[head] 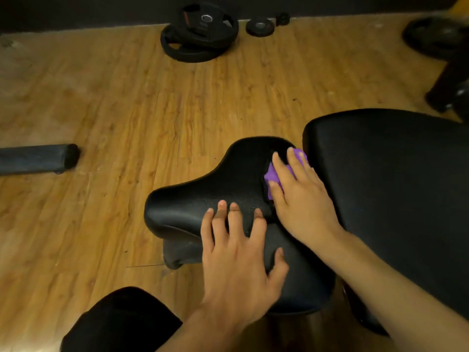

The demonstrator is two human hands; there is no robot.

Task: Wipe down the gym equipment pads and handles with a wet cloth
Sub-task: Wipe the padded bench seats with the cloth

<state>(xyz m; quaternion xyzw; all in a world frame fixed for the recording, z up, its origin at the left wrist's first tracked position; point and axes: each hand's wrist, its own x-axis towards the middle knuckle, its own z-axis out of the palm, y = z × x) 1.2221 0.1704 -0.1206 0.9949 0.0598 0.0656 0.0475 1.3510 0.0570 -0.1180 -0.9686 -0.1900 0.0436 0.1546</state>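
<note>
A black padded seat (pixel 203 199) of a gym bench fills the middle, with small water drops on it. A larger black back pad (pixel 393 186) lies to its right. My right hand (pixel 299 194) presses a purple cloth (pixel 272 177) flat onto the seat near the gap between the two pads, fingers straight over the cloth. On the seat's near part, my left hand (pixel 241 255) rests with its fingers spread and straight, holding nothing.
Wooden floor surrounds the bench. Stacked black weight plates (pixel 200 34) and smaller plates (pixel 261 26) lie by the far wall. A dark padded bar (pixel 38 158) juts in from the left. Another dark machine (pixel 446 59) stands at right. My dark-clothed knee (pixel 121 321) is at bottom left.
</note>
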